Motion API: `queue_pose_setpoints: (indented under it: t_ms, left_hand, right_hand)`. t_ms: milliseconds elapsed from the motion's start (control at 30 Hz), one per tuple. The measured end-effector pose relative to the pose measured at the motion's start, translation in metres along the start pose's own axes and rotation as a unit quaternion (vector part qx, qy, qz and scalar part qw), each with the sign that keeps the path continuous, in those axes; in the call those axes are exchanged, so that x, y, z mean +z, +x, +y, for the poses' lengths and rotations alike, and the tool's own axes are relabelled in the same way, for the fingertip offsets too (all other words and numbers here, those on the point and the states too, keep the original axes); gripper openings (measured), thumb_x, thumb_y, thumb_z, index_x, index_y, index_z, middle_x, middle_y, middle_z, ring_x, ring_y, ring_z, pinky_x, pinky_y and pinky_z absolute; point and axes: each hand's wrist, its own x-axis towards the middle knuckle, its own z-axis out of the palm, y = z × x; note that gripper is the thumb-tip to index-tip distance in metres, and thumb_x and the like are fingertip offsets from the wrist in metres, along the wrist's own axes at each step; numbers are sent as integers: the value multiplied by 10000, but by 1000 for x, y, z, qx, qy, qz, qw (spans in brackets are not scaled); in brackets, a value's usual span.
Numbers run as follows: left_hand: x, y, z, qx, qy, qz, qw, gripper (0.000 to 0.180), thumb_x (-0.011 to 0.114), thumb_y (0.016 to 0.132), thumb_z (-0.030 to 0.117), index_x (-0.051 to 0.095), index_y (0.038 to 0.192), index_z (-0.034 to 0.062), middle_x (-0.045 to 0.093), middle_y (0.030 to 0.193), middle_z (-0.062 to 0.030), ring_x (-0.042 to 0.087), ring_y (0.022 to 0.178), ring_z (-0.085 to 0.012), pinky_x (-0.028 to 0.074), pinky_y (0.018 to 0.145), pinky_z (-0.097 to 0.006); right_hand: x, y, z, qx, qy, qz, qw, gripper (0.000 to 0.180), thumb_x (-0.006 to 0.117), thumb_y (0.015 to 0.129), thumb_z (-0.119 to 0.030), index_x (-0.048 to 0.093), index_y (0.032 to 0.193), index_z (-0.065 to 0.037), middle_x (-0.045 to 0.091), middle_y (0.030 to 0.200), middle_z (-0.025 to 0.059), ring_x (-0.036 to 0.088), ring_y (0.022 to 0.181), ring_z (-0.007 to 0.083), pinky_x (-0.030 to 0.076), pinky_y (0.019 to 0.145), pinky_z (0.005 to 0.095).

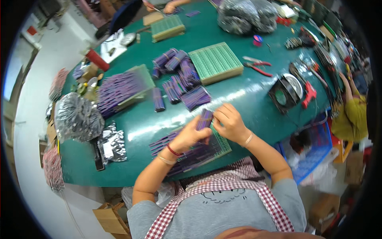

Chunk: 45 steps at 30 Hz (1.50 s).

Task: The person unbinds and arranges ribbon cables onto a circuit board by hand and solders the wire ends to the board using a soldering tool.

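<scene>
My left hand [190,136] is closed round a bundle of thin purple strips [205,118] and holds it tilted above the table's near edge. Close by its upper end, my right hand [232,124] has its fingers curled into a pinch; whatever they hold, if anything, is too small to make out. Under both hands lies a green panel [223,145], partly covered by purple strips [159,144] that stick out to the left. My forearms hide part of it. Just beyond the hands, more purple bundles [195,98] lie in a loose pile.
A stack of green panels [217,59] stands beyond the pile, and a panel laid with purple strips [121,89] is to the left. Red-handled pliers [259,67], a small black fan [283,95] and a red glue gun [309,95] lie right. A co-worker's hand [170,7] shows at the far end.
</scene>
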Motion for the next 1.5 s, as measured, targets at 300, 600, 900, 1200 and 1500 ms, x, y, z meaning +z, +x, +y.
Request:
queue_pose_setpoints:
  t_ms: [300,600,900,1200,1500]
  left_hand:
    - [-18,19,33,21,149,-22,988,422,682,884,137,508,1228,-37,591,775,-29,586,605,-109,483,536,-276]
    - [-31,24,48,28,184,-109,977,313,663,901,128,552,1147,-31,605,747,-23,580,601,-91,470,556,-267]
    - [-83,96,28,248,619,175,724,394,742,862,257,535,1086,7,676,891,-202,689,815,-377,540,714,-458]
    - [-55,112,-8,286,719,267,575,798,701,782,650,583,1231,2,596,1006,-89,560,988,-255,429,842,-421]
    - [-69,117,-19,332,769,188,513,834,612,824,595,523,1335,-58,589,1260,-166,515,1212,-288,385,1036,-463]
  right_hand:
    - [3,6,25,54,-7,32,998,168,672,709,58,572,818,-23,590,816,116,574,785,321,490,714,415]
    - [4,-1,37,118,6,43,992,135,670,729,58,587,808,-15,617,817,121,604,787,310,503,714,390]
    - [-19,-19,211,441,-92,190,872,192,600,910,-148,648,837,24,698,789,163,698,761,244,526,699,408]
    - [-7,-17,190,443,-114,142,878,328,485,977,-110,543,1272,20,663,837,198,687,816,343,534,771,447]
    - [67,4,70,78,-96,-230,965,930,699,768,-167,252,1569,-10,336,1587,201,274,1504,375,227,1214,575]
